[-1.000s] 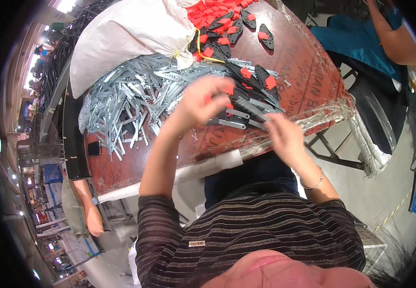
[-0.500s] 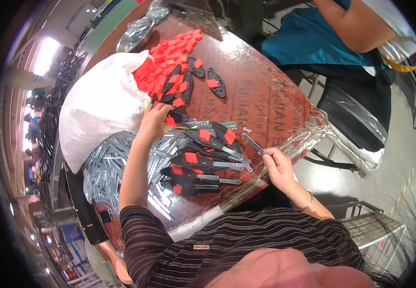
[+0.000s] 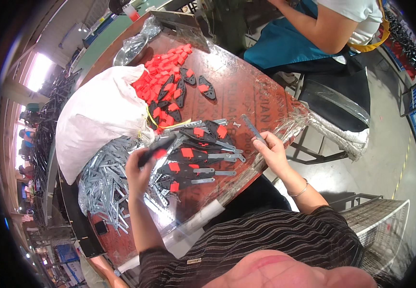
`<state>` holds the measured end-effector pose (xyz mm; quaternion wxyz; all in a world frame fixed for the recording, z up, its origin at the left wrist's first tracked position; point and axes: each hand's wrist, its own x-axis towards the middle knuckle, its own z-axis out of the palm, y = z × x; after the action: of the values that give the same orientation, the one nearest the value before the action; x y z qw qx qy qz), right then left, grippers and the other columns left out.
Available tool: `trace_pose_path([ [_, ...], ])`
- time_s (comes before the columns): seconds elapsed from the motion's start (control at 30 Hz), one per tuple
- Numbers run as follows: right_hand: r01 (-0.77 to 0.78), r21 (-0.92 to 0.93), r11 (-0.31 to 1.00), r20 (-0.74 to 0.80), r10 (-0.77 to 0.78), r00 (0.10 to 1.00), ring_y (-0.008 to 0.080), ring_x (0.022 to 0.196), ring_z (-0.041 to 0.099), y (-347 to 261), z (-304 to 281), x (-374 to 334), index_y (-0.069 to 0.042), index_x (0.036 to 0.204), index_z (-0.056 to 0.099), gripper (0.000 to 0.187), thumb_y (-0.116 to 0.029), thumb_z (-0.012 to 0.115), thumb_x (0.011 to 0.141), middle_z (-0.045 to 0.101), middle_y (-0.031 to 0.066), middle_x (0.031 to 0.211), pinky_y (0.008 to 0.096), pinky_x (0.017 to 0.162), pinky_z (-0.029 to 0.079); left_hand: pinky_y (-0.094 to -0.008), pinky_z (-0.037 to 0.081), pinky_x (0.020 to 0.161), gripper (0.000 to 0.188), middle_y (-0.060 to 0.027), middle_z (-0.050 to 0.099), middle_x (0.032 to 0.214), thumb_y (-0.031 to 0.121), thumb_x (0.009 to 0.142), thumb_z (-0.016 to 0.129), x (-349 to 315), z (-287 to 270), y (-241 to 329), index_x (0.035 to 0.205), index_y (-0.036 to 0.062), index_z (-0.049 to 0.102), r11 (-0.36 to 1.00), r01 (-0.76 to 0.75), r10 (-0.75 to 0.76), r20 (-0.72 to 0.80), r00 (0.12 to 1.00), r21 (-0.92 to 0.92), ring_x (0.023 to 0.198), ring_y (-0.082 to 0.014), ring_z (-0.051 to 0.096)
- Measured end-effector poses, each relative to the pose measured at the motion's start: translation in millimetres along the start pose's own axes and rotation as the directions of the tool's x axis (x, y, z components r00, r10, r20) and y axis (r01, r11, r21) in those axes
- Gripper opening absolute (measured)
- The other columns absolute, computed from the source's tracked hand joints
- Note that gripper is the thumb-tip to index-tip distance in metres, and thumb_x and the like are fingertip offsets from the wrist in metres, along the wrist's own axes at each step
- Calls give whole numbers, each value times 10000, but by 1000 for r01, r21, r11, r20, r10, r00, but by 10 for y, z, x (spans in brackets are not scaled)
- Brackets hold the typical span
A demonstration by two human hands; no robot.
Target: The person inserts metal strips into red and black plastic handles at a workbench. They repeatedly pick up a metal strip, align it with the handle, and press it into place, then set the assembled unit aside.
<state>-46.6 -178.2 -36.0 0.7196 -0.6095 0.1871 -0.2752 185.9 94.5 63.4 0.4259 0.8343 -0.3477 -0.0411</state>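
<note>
Left hand (image 3: 139, 169): curled around a black handle with a red button (image 3: 156, 152), lifted just above the table.
Right hand (image 3: 271, 150): pinching one end of a thin metal strip (image 3: 252, 127), which points to 11 o'clock.
Finished pieces (image 3: 193, 163): a row between the two hands.
Loose strips (image 3: 103, 178): a pile at 9 o'clock of the left hand.
Do it well: I think the strip should line up straight with the handle's slot, then slide in slowly.

i saw the left hand (image 3: 138, 170) holding a black and red handle (image 3: 156, 150) above the brown table (image 3: 246, 93). the right hand (image 3: 271, 152) pinched a thin metal strip (image 3: 252, 127). a white bag (image 3: 100, 117) lay beside red pieces (image 3: 162, 79).
</note>
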Motion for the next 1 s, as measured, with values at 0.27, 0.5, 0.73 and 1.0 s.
trace_pose_path([
  [0.27,-136,5,991,489,116,864,7,624,441,-353,759,-276,-38,883,607,185,-154,717,789,527,-64,721,185,534,355,-236,424,670,259,-44,577,863,98,716,700,-938,470,340,937,-5,615,857,165,-39,259,965,-487,760,-110,542],
  [0.5,-235,-51,971,607,217,764,24,688,479,-211,733,-351,-19,880,596,191,-193,663,840,560,-47,749,203,592,401,-250,430,782,374,-56,561,953,90,659,718,-1130,650,277,988,-16,578,538,354,-279,235,931,-765,848,-133,542],
  [0.73,-746,325,581,708,373,599,15,429,251,-195,929,-444,-71,887,545,148,-215,567,910,350,-92,548,201,394,152,-321,430,882,710,-77,509,1049,292,600,813,-1106,935,326,1152,-21,494,369,45,-158,-15,987,-928,979,-189,534],
  [1.0,-739,409,536,648,400,649,28,427,266,-228,1081,-477,-107,826,510,173,-249,551,917,364,-69,558,195,390,176,-392,336,1019,495,-127,489,1189,269,912,487,-975,1068,399,1287,-32,370,75,23,-135,13,991,-997,1130,-226,475],
])
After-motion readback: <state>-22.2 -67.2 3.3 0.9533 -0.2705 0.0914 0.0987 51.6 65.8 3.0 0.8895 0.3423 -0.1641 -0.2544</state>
